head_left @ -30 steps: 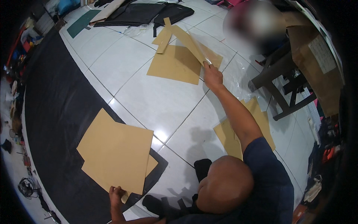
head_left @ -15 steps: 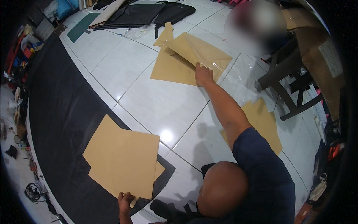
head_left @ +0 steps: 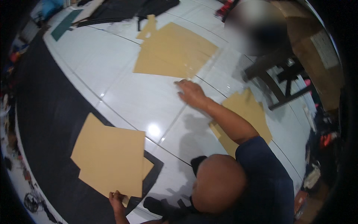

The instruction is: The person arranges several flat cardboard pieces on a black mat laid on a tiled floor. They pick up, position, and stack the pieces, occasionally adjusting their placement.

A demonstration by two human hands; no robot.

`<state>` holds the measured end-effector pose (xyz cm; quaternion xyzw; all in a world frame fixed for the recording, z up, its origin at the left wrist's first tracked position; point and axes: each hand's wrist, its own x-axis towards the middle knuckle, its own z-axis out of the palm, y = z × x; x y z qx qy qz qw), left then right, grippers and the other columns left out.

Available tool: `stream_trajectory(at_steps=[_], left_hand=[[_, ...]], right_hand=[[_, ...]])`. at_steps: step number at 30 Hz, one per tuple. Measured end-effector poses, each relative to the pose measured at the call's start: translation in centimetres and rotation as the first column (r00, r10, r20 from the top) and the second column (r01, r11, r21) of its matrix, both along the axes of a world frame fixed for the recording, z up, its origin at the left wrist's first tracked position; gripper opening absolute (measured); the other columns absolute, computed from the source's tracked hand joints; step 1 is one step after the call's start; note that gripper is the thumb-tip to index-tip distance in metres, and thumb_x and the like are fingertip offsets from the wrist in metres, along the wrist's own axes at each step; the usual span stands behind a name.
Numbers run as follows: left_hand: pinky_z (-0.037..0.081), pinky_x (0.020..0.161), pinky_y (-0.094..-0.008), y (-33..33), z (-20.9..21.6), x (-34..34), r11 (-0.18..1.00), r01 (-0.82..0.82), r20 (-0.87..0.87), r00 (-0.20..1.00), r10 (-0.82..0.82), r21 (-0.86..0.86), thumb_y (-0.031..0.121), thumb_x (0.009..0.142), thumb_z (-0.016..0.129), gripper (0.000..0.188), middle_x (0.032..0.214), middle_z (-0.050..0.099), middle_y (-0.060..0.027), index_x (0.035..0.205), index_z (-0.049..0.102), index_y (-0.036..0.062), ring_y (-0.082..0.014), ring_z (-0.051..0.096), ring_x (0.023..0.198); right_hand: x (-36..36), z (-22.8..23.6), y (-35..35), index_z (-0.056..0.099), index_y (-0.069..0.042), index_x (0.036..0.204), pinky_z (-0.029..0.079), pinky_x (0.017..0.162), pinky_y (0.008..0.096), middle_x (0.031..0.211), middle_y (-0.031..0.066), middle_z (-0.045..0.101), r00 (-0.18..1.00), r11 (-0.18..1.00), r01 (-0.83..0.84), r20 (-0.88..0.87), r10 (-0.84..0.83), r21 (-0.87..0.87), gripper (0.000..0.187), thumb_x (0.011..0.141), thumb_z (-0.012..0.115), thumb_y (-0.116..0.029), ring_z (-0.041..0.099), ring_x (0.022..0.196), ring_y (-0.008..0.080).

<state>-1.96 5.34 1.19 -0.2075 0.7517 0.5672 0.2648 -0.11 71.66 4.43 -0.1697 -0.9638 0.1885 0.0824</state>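
My left hand grips the near edge of a stack of tan cardboard sheets. The stack lies partly on a black mat and partly on white floor tiles. My right arm stretches forward, and my right hand hovers over the tiles with fingers apart, holding nothing. It is just short of the near edge of a second pile of tan cardboard sheets, which lies flat further away. A third tan sheet lies on the floor under my right arm.
A dark chair frame stands at the right beside a brown box. Another person, blurred, is at the top right. Black sheets and a green mat lie at the far edge. Clutter lines the left rim.
My right hand has let go of the far cardboard pile and drawn back toward me. The sheet it had lifted now lies flat. My left hand keeps its hold on the near stack.
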Motion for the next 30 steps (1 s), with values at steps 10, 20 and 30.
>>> stream_trajectory(at_steps=[10, 20, 30], left_hand=[[0.048, 0.081, -0.0426, -2.1, -3.1, -0.9, 0.972, -0.179, -0.138, 0.978, 0.159, -0.154, 0.022, 0.094, 0.058, 0.043, 0.106, 0.058, -0.0143, 0.129, 0.044, 0.0012, -0.0255, 0.058, 0.094], [0.048, 0.087, -0.0456, -4.5, -2.3, -2.6, 0.927, -0.076, -0.192, 0.981, 0.004, -0.368, 0.027, 0.096, 0.056, 0.05, 0.115, 0.058, -0.0188, 0.138, 0.037, 0.005, -0.0306, 0.059, 0.104], [0.046, 0.071, -0.032, -8.8, 0.8, -6.3, 0.904, 0.087, -0.277, 0.936, -0.218, -0.418, 0.027, 0.097, 0.059, 0.044, 0.101, 0.061, -0.0098, 0.126, 0.047, -0.0026, -0.0154, 0.055, 0.081]], right_hand=[[36.0, 2.6, -0.4, 0.062, -0.005, 0.117, 0.052, 0.085, 0.042, 0.111, 0.0165, 0.065, 0.59, 0.583, 0.807, 0.122, -0.798, -0.092, 0.039, 0.086, 0.067, -0.027, 0.065, 0.101, 0.0315], [40.1, -0.7, -2.4, 0.039, 0.002, 0.142, 0.041, 0.107, 0.0464, 0.14, 0.029, 0.043, 0.6, 0.659, 0.732, 0.294, -0.744, 0.174, 0.103, 0.068, 0.08, -0.057, 0.042, 0.133, 0.0404], [35.3, -1.1, 2.4, 0.043, 0.001, 0.138, 0.041, 0.104, 0.0486, 0.132, 0.0265, 0.049, 0.495, 0.614, 0.783, 0.496, -0.713, 0.102, 0.109, 0.06, 0.082, -0.064, 0.049, 0.124, 0.0422]])
